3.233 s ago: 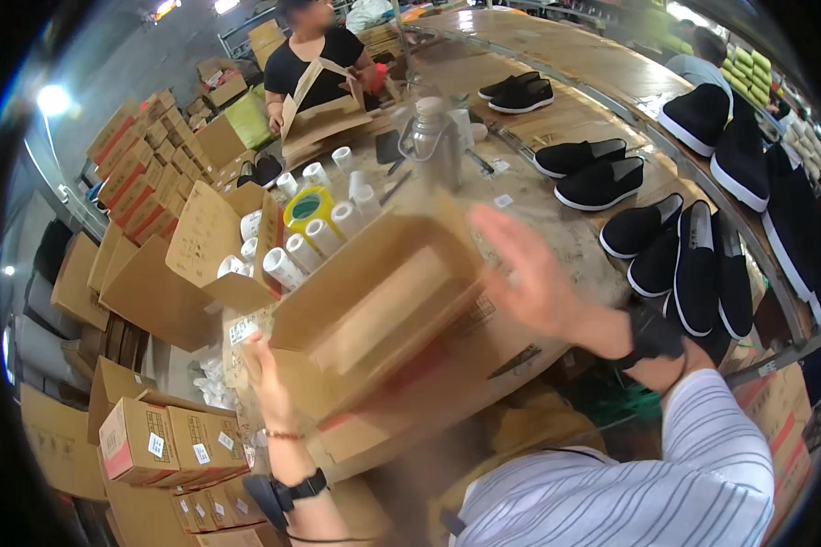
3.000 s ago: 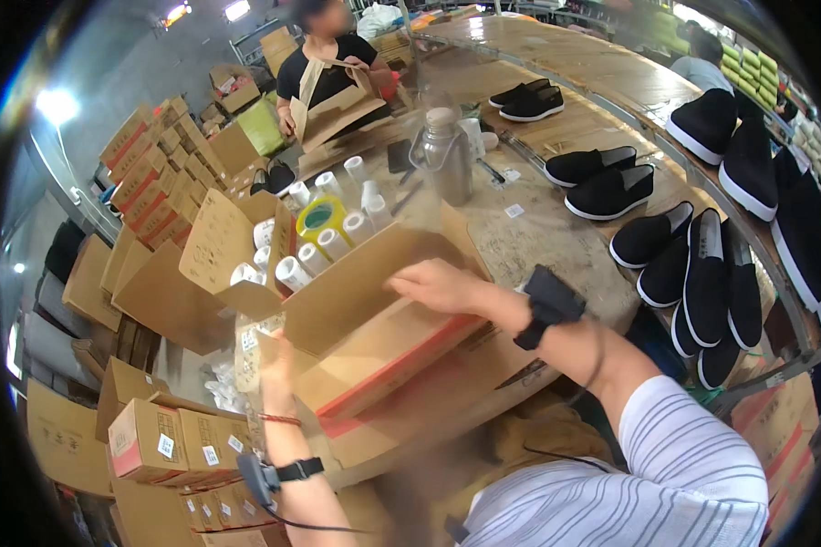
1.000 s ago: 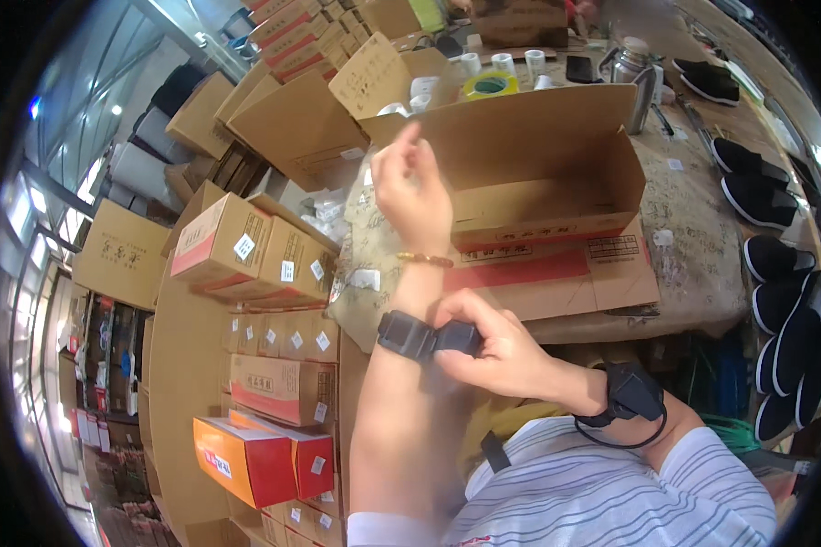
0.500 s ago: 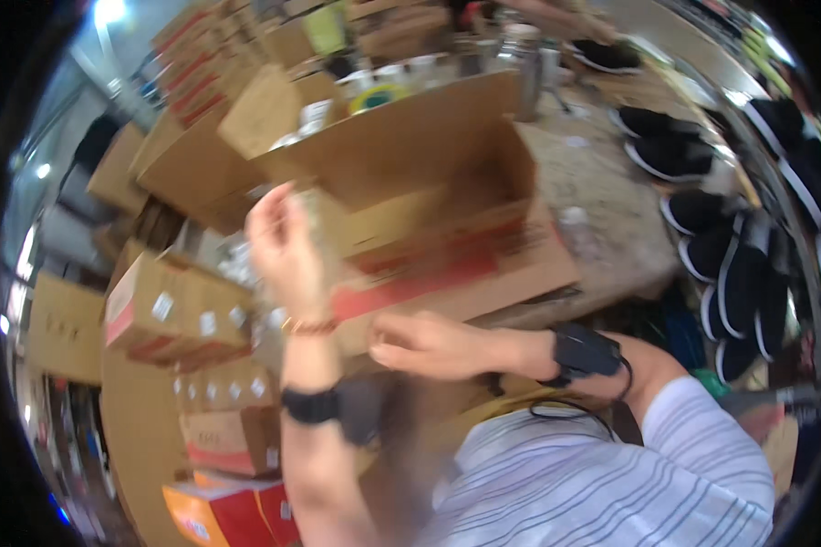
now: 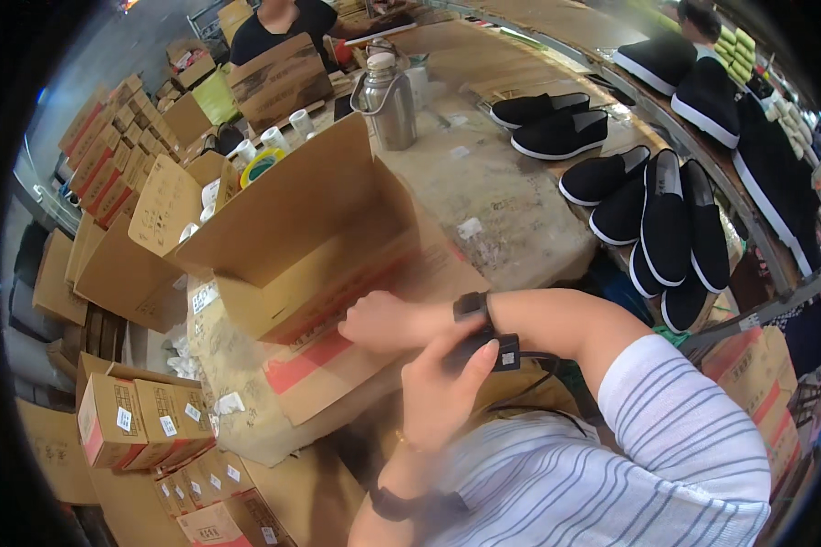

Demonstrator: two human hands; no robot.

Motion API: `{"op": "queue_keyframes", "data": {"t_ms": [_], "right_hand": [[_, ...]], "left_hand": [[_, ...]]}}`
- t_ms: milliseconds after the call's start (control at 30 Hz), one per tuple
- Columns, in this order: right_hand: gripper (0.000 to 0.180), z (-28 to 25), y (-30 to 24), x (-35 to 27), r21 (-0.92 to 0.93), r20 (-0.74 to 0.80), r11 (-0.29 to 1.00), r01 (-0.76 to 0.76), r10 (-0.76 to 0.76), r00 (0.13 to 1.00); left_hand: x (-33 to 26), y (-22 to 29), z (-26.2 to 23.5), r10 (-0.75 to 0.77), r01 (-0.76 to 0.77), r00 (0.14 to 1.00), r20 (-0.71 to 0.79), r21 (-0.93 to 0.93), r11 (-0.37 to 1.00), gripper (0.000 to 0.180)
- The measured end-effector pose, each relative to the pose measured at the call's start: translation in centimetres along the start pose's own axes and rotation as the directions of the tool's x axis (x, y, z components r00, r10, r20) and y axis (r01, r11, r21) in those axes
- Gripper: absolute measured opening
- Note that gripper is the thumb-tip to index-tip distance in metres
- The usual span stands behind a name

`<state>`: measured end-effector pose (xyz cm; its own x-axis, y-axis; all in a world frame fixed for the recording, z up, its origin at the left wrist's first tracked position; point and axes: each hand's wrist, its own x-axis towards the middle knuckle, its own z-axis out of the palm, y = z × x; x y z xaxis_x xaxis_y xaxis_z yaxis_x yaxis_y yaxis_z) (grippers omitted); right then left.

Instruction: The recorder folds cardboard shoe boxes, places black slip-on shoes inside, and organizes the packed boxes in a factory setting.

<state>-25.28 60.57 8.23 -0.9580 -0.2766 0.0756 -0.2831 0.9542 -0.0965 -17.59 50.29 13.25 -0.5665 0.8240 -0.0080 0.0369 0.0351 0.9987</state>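
My left hand point(image 5: 440, 387) reaches across my right wrist. Its fingers close over the black device point(image 5: 506, 354) strapped there, and the thumb lies along the near side. A black cable runs from this device toward my striped shirt. My right hand point(image 5: 383, 321) is curled into a loose fist with nothing seen in it. It hangs over the near flap of an open cardboard box point(image 5: 287, 223). The inside of the box that shows is bare brown board. A red stripe marks its near flap. My left wrist carries a thin bracelet and a dark band.
The box stands on a covered table point(image 5: 520, 242). Behind it are a metal flask point(image 5: 394, 109) and a carton point(image 5: 160, 205) near white rolls. Black slip-on shoes point(image 5: 666, 219) line the right side. Stacked cartons point(image 5: 141, 419) stand at the left. Another person point(image 5: 287, 27) is at the far side.
My left hand has left the box's left side and moved right and down onto the device on my right wrist. My right fingers have curled in. The view has shifted, showing more shoes.
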Motion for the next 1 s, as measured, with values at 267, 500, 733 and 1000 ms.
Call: {"op": "queue_keyframes", "data": {"t_ms": [267, 500, 733, 1000], "right_hand": [[0.029, -2.2, 0.0, -0.8, 0.892, 0.021, 0.431, -0.132, 0.252, 0.967], [0.031, -1.9, -1.0, -0.8, 0.922, 0.105, -0.382, 0.056, 0.388, 0.916], [0.03, -2.1, -0.6, -1.2, 0.977, -0.204, 0.158, 0.142, 0.513, 0.834], [0.035, -4.2, 0.0, -1.2, 0.729, 0.014, -0.588, 0.349, 0.523, 0.852]], "left_hand": [[-0.4, -0.1, -2.4, -0.008, 0.025, 0.974, 0.227, -0.07, 0.997, 0.027], [-0.2, 1.1, -2.6, 0.1, -0.188, 0.938, 0.332, 0.245, 0.951, 0.032], [-1.4, 0.3, -0.8, 0.159, -0.214, 0.953, 0.256, 0.203, 0.956, 0.032], [0.7, -1.6, -3.4, 0.227, -0.291, 0.89, 0.394, 0.109, 0.951, 0.035]]}}
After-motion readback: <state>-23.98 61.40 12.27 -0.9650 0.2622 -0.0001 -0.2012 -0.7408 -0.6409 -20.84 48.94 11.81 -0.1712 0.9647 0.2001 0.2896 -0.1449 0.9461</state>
